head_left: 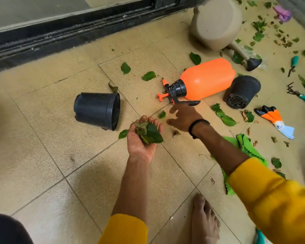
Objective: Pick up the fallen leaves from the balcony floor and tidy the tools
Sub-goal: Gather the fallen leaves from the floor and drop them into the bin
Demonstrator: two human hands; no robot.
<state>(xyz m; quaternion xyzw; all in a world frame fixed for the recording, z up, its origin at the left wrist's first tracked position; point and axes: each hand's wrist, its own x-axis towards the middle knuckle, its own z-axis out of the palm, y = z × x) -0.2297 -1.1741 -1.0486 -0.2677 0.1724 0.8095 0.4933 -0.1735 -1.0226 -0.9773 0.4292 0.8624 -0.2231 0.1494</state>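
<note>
Head view: cloth (243, 143) partly arm-hidden

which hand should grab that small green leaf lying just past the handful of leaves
Right. The right hand is free, fingers spread, right beside the small leaf. The left hand is cupped palm up, already full of gathered leaves.

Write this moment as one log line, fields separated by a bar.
left hand: cupped, holds leaves | right hand: open, reaching over floor near small leaf | orange sprayer: lying on its side | black pot: tipped over
</note>
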